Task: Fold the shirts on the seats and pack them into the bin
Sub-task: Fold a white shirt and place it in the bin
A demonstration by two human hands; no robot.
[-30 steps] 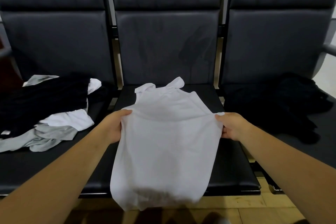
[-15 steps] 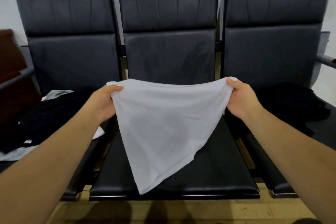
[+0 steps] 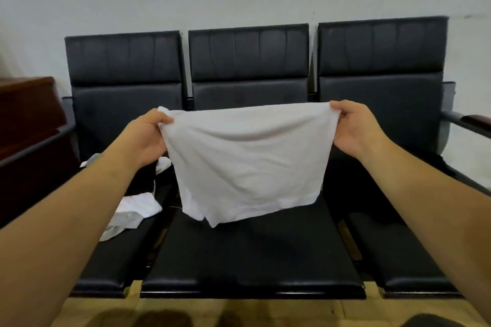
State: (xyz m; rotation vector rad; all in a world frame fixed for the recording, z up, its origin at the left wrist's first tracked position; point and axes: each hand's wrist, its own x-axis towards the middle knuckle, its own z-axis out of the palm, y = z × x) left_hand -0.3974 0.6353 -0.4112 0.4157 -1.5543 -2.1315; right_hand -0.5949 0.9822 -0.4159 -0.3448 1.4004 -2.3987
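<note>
A white shirt (image 3: 247, 162), folded over on itself, hangs in the air above the middle seat (image 3: 252, 255). My left hand (image 3: 144, 138) grips its upper left corner and my right hand (image 3: 353, 127) pinches its upper right corner, so the top edge is stretched between them. The shirt's lower edge hangs clear of the seat cushion. No bin is in view.
Three black padded seats stand in a row against a pale wall. White and grey garments (image 3: 135, 210) lie on the left seat, partly behind my left arm. A dark garment (image 3: 345, 188) lies on the right seat. A dark wooden cabinet (image 3: 26, 114) stands at the far left.
Both hands have lifted the white shirt up off the middle seat and held it folded in half in the air. My view has tilted up to show the wall.
</note>
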